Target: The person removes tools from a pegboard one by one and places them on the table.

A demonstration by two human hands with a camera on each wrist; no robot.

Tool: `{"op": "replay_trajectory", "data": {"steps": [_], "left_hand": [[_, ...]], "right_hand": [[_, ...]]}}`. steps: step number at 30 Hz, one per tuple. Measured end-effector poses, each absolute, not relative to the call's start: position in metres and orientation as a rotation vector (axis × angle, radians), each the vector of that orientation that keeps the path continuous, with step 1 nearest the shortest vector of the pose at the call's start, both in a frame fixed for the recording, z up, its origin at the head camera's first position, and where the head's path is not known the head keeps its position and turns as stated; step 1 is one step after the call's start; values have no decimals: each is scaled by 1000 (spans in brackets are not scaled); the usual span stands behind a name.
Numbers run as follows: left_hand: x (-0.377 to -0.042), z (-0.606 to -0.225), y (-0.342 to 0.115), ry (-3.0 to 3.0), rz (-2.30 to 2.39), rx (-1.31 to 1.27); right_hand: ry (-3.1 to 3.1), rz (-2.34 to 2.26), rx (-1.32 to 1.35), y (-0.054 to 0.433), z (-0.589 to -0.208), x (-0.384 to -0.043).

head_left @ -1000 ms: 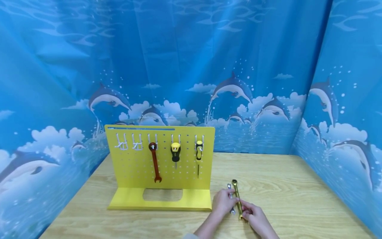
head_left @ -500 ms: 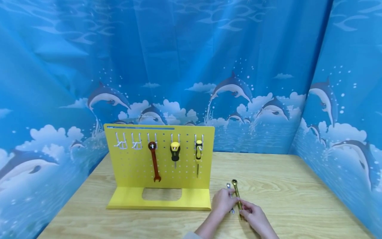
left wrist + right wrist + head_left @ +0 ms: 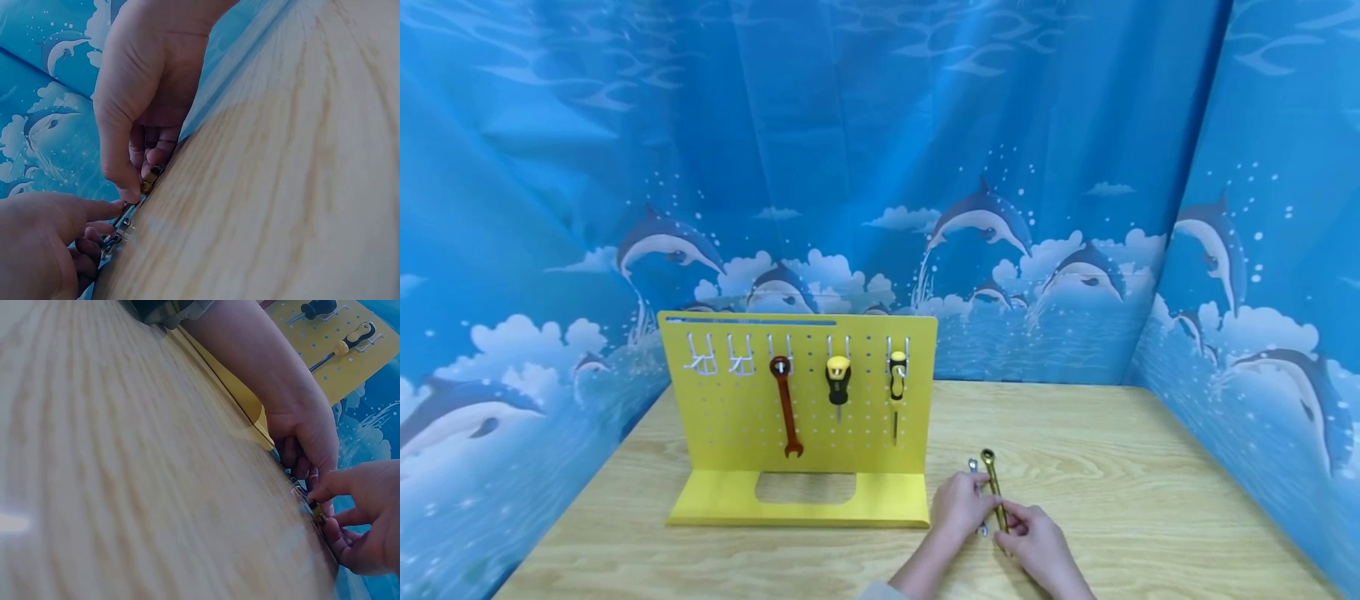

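On the left stands a yellow peg board [image 3: 726, 454]. Its two leftmost hooks [image 3: 703, 365] bear nothing; then come a red wrench [image 3: 787, 408], a stubby screwdriver [image 3: 838, 387] and a long screwdriver [image 3: 897, 395], each hanging from a hook of its own. I can read no brand or lettering on the board or these tools.

To the right of the board, on the wooden table [image 3: 1120, 467], the left hand [image 3: 957, 507] is bent over the silver wrench [image 3: 974, 469], hiding its middle. Its thumb reaches across to the gold wrench [image 3: 994, 482]; whether its fingers actually grip either tool I cannot tell. The gold wrench lies just beside the silver one, slightly slanted, its ring end pointing away from the person. The right hand [image 3: 1039, 543] pinches the near part of it between thumb and fingers; the right wrist view shows that pinch close to the tabletop.

The step in hand looks to be getting hold of the gold wrench. The next move, I judge, calls for a firm pinch and enough room not to drag the silver wrench. Any stamped marks on either wrench are too small or covered to read.
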State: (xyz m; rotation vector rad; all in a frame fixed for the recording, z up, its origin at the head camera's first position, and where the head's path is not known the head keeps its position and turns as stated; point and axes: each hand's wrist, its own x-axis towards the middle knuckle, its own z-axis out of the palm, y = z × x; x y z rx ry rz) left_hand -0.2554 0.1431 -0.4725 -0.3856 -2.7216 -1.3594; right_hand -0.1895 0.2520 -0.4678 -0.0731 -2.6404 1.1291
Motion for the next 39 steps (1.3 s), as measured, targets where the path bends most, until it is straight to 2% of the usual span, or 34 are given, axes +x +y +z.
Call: {"op": "replay_trajectory", "data": {"steps": [28,39], "left_hand": [[-257,-474,143,-2714,-1314,-386],[-257,-475,142,-2659,-1411,-359]], "right_hand": [[-2653,1143,-35,250,-470,-191],[-2598,1239,-183,251,-465,-189]]}}
